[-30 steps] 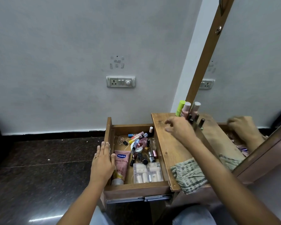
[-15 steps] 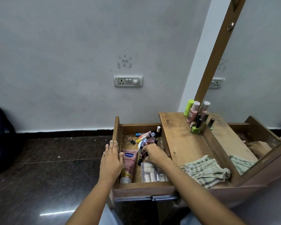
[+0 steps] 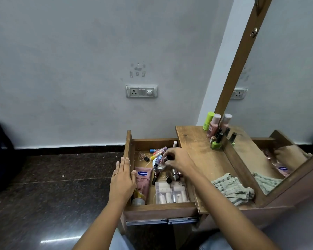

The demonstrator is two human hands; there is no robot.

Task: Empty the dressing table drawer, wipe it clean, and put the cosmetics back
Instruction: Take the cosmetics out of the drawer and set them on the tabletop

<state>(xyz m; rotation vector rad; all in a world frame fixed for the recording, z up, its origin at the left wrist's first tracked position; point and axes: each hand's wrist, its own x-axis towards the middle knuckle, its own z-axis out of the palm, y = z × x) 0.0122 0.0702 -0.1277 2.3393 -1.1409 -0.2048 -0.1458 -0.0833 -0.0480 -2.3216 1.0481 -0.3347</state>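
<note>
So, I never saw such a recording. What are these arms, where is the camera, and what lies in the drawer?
These are a person's own arms, no machine; one camera worn on the head looks down at them. The left hand rests flat on the side wall of the open drawer. The right hand pinches a small dark-capped item inside. In the drawer lie a pink Vaseline tube, a clear pack of white tubes and loose cosmetics. On the table top stand a green nail polish and other bottles; a crumpled cloth lies nearer.
</note>
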